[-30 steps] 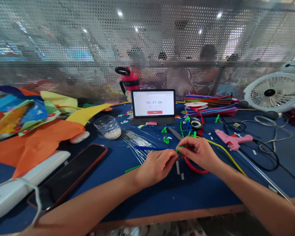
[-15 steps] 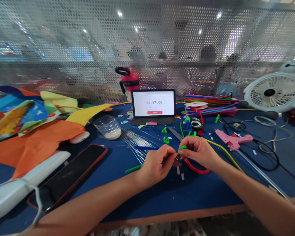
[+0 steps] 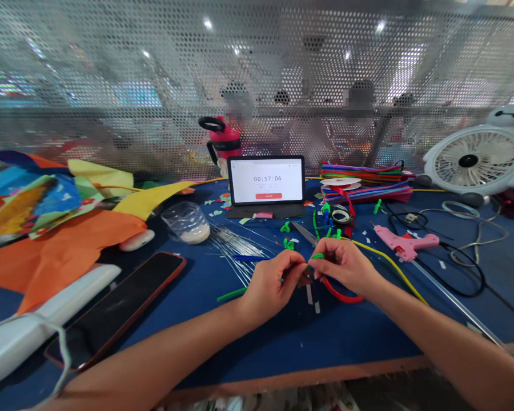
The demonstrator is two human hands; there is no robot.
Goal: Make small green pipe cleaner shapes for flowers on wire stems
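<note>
My left hand [image 3: 272,285] and my right hand [image 3: 346,264] meet over the blue table [image 3: 257,348], pinching a small green pipe-cleaner piece [image 3: 316,257] between their fingertips. A blue stick [image 3: 251,258] runs left from my left hand's fingers. A red curved pipe cleaner [image 3: 342,295] lies under my right hand. A green stick [image 3: 231,294] lies on the table left of my left wrist. A yellow cord [image 3: 394,265] passes behind my right hand.
A tablet [image 3: 266,181] showing a timer stands behind, with scissors [image 3: 304,231], tape rolls [image 3: 340,215] and green scraps nearby. A pink glue gun [image 3: 405,242] and a white fan [image 3: 475,160] are at right. A phone [image 3: 124,305], coloured paper [image 3: 64,228] and a plastic cup [image 3: 188,221] lie at left.
Both hands have lifted slightly and turned the green piece between their fingertips; the left hand has curled more. The rest is unchanged.
</note>
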